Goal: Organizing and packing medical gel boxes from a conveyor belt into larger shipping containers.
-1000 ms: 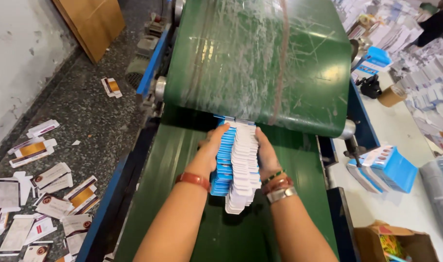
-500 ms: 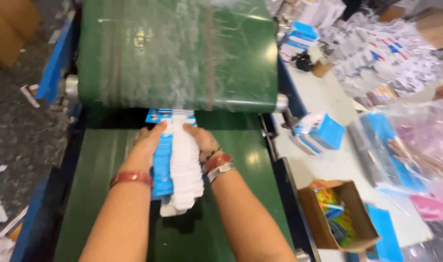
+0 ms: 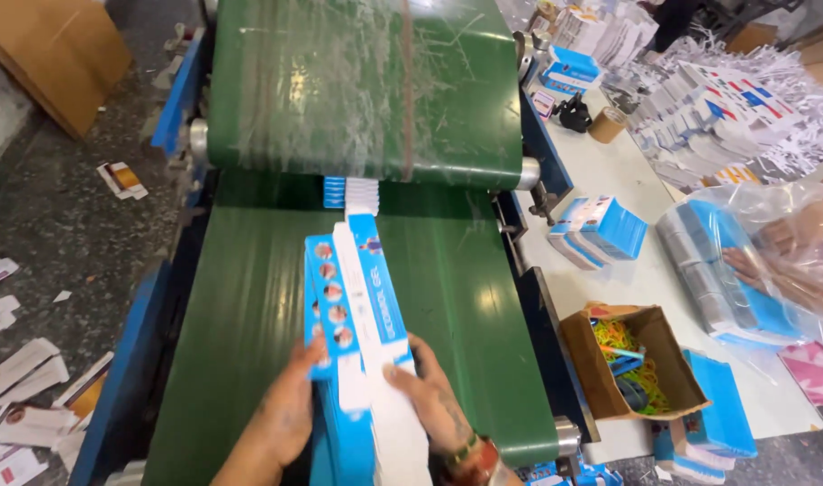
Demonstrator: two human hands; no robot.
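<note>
Both my hands grip a thick stack of flat blue and white cartons (image 3: pixel 357 306), held on edge over the lower green conveyor belt (image 3: pixel 240 333). My left hand (image 3: pixel 281 423) clasps the stack's left side and my right hand (image 3: pixel 425 400) its right side; that wrist wears bangles. More flat cartons (image 3: pixel 350 192) stick out from under the upper green belt (image 3: pixel 357 85).
A white table on the right holds a bundle of blue cartons (image 3: pixel 601 232), an open cardboard box of rubber bands (image 3: pixel 628 360) and paper stacks. Another person's hands (image 3: pixel 785 256) handle a plastic-wrapped bundle there. Loose cartons (image 3: pixel 29 396) litter the floor on the left.
My hands have drawn the stack back from the upper belt's mouth towards me and lifted it nearer the camera. More cartons now show at the belt's exit.
</note>
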